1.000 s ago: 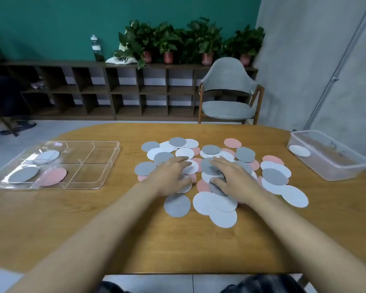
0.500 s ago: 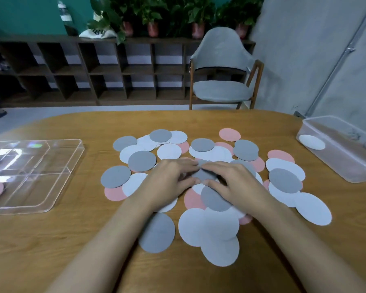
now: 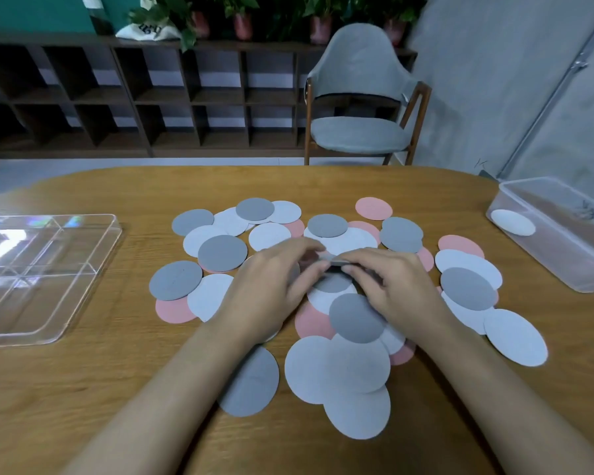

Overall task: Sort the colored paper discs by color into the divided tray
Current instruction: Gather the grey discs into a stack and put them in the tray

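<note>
Grey paper is what I have between my fingers: a grey disc (image 3: 335,260), seen almost edge-on, lifted just above the middle of the pile. My left hand (image 3: 271,289) pinches its left edge with thumb and curled fingers. My right hand (image 3: 391,286) pinches the right edge the same way, so both hands are clamped on that one disc, fingertips nearly meeting. Whether it is a single sheet or two stuck together I cannot tell from this angle.

Under the hands the scattered discs (image 3: 222,253) lie overlapping on the wooden table (image 3: 83,389), with grey, white and pink mixed. A dark grey one (image 3: 356,318) sits just in front of my right hand, on top of a pink one (image 3: 311,320) and a large white one (image 3: 336,368). Another grey one (image 3: 251,385) lies partly under my left forearm.

The divided tray (image 3: 115,228) is clear plastic. It stands on the table well to the left of the pile, cut off by the edge of the view, its dividers catching the light.

At the table's right edge stands a clear container (image 3: 563,269) with one white disc (image 3: 512,222) lying at its near-left end.

Beyond the table are a grey chair (image 3: 357,132) and a dark shelf unit (image 3: 186,97) with potted plants (image 3: 243,27) on top. A white bag (image 3: 148,29) among them carries dark lettering, too blurred for me to read.
</note>
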Available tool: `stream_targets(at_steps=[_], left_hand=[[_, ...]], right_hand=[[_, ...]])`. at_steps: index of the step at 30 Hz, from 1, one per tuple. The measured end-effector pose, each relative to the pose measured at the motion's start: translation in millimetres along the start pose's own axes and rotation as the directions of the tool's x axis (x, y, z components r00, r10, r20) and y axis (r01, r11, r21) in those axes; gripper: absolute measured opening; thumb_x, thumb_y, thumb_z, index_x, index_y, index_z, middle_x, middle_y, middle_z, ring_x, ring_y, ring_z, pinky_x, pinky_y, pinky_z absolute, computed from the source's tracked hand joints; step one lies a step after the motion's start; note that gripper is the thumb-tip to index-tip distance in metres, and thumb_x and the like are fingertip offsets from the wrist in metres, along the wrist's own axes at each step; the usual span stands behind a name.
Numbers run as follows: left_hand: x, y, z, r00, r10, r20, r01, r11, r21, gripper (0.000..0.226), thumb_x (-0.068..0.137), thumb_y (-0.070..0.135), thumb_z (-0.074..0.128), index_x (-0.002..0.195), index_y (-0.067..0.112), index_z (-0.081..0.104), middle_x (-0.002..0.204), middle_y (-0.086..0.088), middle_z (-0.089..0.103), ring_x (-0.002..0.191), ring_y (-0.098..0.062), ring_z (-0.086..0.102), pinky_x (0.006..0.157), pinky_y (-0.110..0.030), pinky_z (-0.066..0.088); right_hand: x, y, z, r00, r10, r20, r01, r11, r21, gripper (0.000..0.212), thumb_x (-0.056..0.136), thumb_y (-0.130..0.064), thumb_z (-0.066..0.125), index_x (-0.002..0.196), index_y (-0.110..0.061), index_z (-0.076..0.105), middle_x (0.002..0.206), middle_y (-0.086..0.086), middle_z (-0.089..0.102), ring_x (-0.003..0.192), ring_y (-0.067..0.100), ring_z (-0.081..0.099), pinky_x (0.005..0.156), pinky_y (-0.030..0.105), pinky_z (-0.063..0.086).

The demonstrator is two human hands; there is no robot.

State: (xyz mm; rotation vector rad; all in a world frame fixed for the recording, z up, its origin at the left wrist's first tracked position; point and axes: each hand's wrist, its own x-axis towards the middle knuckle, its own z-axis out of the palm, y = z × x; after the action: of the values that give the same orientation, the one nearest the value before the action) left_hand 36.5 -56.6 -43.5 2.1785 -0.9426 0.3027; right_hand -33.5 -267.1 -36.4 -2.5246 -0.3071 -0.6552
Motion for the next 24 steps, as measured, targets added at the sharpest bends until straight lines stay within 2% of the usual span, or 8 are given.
stream_targets(at_steps=[2, 5, 9, 11, 13, 18, 22, 24], left_hand=[[0.3, -1.7, -0.5, 0.996, -0.037, 0.078, 0.036, 0.999, 0.006, 0.047, 0.097, 0.054, 0.063, 0.138, 0.031, 0.06, 0.124, 0.019, 0.069, 0.109, -0.001, 0.062, 0.09, -0.025, 0.05], [1.2, -1.1, 1.8, 0.981, 0.035, 0.192, -0.037, 0.999, 0.006, 0.058, 0.09, 0.055, 0.074, 0.142, 0.036, 0.058, 0.107, 0.019, 0.068, 0.087, 0.001, 0.057, 0.074, -0.014, 0.041], [2.6, -0.2, 0.0, 0.986, -0.023, 0.164, 0.022, 1.0, 0.009, 0.049, 0.087, 0.051, 0.078, 0.132, 0.032, 0.068, 0.104, 0.014, 0.071, 0.087, -0.007, 0.061, 0.075, -0.027, 0.05], [3.0, 0.0, -0.3, 0.984, 0.08, 0.158, -0.096, 0.991, 0.098, 0.033, 0.095, 0.05, 0.069, 0.115, 0.025, 0.075, 0.091, 0.008, 0.071, 0.083, -0.016, 0.061, 0.07, -0.035, 0.049], [1.9, 0.2, -1.7, 0.97, 0.176, 0.171, -0.205, 0.963, 0.175, 0.033, 0.104, 0.047, 0.053, 0.106, 0.022, 0.074, 0.087, 0.004, 0.072, 0.082, -0.023, 0.063, 0.07, -0.042, 0.049], [-2.0, 9.8, -5.7, 0.978, 0.206, 0.007, -0.204, 0.961, 0.188, 0.029, 0.109, 0.033, 0.041, 0.11, 0.019, 0.067, 0.083, 0.004, 0.061, 0.079, -0.017, 0.054, 0.064, -0.033, 0.044], [-2.5, 8.7, -3.2, 0.995, 0.078, -0.068, -0.076, 0.996, 0.036, 0.013, 0.105, 0.023, 0.053, 0.109, 0.017, 0.064, 0.089, 0.006, 0.068, 0.084, -0.019, 0.063, 0.071, -0.037, 0.052], [-2.0, 7.3, -2.1, 0.993, 0.01, -0.116, -0.018, 0.997, -0.071, 0.007, 0.098, 0.014, 0.063, 0.104, 0.015, 0.066, 0.091, 0.004, 0.07, 0.083, -0.017, 0.064, 0.073, -0.04, 0.055]], right_hand=[[-1.2, 0.6, -3.1, 0.997, 0.019, -0.069, -0.019, 1.0, 0.002, 0.02, 0.095, 0.001, 0.068, 0.106, -0.012, 0.078, 0.09, -0.017, 0.072, 0.081, 0.003, 0.06, 0.075, 0.01, 0.044], [-2.0, 3.1, -7.5, 0.989, 0.063, -0.136, -0.06, 0.998, 0.024, 0.02, 0.097, 0.0, 0.066, 0.111, -0.011, 0.076, 0.097, -0.013, 0.074, 0.085, 0.004, 0.062, 0.075, 0.007, 0.043], [-2.1, 4.5, -7.9, 0.977, 0.11, -0.184, -0.098, 0.993, 0.07, 0.022, 0.097, -0.004, 0.067, 0.116, -0.011, 0.076, 0.106, -0.006, 0.075, 0.094, 0.002, 0.062, 0.079, 0.009, 0.046], [-2.0, 4.8, -8.2, 0.971, 0.129, -0.2, -0.117, 0.991, 0.073, 0.022, 0.097, -0.005, 0.068, 0.117, -0.012, 0.076, 0.106, -0.006, 0.075, 0.095, 0.001, 0.062, 0.079, 0.007, 0.045], [-2.3, 5.0, -8.4, 0.966, 0.152, -0.209, -0.136, 0.987, 0.087, 0.023, 0.099, -0.008, 0.066, 0.119, -0.014, 0.077, 0.109, -0.009, 0.076, 0.098, 0.0, 0.064, 0.079, 0.009, 0.047], [-1.3, 3.0, -8.8, 0.959, 0.197, -0.205, -0.176, 0.977, 0.116, 0.024, 0.101, -0.012, 0.063, 0.12, -0.016, 0.078, 0.11, -0.008, 0.078, 0.1, 0.002, 0.065, 0.08, 0.014, 0.05], [-2.1, -4.6, -9.3, 0.967, 0.241, -0.087, -0.217, 0.951, 0.221, 0.028, 0.104, -0.01, 0.056, 0.124, -0.018, 0.075, 0.102, -0.006, 0.078, 0.092, 0.012, 0.071, 0.073, 0.02, 0.056], [-3.1, -9.5, -8.2, 0.968, 0.247, -0.032, -0.229, 0.931, 0.283, 0.031, 0.105, -0.007, 0.053, 0.124, -0.019, 0.075, 0.094, -0.009, 0.076, 0.085, 0.014, 0.072, 0.073, 0.031, 0.06]])
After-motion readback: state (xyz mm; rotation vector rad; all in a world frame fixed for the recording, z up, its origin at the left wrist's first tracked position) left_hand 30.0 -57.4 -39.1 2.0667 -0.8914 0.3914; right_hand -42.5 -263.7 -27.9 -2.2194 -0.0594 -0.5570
